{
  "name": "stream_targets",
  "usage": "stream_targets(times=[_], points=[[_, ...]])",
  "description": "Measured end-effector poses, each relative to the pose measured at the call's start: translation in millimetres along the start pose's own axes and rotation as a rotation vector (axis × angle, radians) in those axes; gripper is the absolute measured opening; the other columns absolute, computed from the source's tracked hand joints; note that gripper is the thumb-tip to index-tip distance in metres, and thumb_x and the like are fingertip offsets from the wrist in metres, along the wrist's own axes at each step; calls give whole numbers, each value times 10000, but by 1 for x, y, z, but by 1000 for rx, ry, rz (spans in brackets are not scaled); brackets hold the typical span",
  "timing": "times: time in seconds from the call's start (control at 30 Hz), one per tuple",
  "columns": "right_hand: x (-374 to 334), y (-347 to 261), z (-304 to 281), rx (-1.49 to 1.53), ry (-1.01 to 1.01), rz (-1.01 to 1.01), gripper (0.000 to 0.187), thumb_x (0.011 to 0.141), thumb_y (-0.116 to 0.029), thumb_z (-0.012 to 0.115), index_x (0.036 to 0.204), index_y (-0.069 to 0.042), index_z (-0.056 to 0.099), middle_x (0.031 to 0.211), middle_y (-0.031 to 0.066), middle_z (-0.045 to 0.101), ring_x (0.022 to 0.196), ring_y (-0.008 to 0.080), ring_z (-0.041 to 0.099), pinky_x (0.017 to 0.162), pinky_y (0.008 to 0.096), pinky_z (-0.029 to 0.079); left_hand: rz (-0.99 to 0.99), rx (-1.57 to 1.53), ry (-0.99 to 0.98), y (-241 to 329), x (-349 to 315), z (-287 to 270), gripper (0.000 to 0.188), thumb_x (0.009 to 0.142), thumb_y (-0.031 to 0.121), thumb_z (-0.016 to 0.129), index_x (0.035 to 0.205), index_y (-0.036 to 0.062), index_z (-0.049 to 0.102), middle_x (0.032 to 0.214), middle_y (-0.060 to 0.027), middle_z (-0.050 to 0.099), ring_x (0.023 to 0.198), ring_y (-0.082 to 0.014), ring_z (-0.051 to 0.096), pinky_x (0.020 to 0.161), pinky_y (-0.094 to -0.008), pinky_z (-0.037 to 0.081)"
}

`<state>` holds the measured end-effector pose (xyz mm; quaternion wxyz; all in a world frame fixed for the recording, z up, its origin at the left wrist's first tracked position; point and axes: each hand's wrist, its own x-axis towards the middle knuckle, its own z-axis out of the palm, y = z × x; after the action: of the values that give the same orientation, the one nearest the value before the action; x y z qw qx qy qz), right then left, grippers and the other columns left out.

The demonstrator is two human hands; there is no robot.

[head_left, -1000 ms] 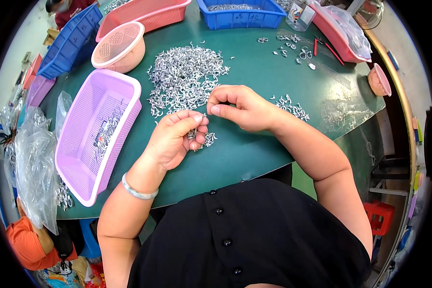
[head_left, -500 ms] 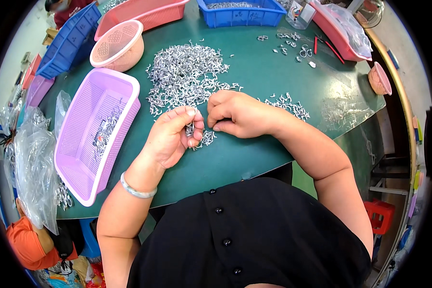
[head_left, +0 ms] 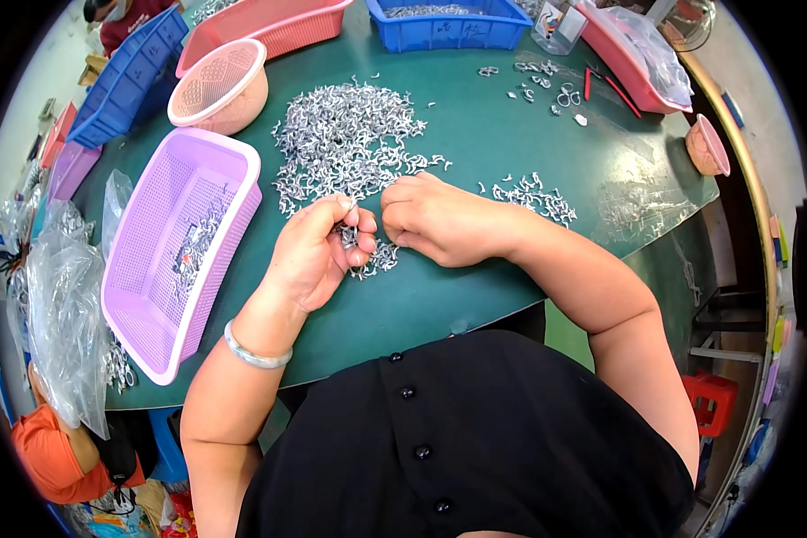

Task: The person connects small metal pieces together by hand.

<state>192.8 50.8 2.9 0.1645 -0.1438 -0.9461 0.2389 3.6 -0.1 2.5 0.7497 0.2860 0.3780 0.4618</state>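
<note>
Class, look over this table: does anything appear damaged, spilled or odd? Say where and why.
The green table has a pale, scuffed patch near its right corner, unlike its smoother surface elsewhere. In the purple basket, a red spot stands out among grey pieces; it is too small to identify.

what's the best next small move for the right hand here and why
Probably pinch a piece from the small cluster with the right hand: its fingertips are close beside it, while the left hand holds several grey pieces.
</note>
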Motion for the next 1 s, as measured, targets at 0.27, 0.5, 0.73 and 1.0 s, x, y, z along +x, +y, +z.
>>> stream_targets(times=[0.27,0.5,0.73,1.0], points=[[-1,2,1,27,9,-70,74,724,-72,592,718,-62,519,771,51,466,802,240,464,743,347,357,39,-49,18,3,-1,-1,134,810,90,471,702,21,509,788,-112,563,659,-169,563,577,-255,475],[1,3,-5,217,43,36,77,741,-66,584,742,-30,516,766,87,498,777,270,488,721,362,392,132,-107,10,2,-1,-8,78,773,49,517,702,48,485,832,-113,552,671,-158,553,554,-224,477],[1,3,-6,408,154,113,79,801,-90,545,810,-16,522,772,90,518,738,222,500,676,322,411,73,-73,2,1,-1,-4,51,758,27,539,752,63,503,766,-74,561,606,-135,528,494,-218,407],[3,-3,-10,557,154,239,156,879,-161,475,809,-22,489,747,22,464,710,124,421,665,275,375,12,115,-12,-1,-4,5,51,797,84,525,835,52,532,732,-43,547,591,-116,508,479,-205,388]])
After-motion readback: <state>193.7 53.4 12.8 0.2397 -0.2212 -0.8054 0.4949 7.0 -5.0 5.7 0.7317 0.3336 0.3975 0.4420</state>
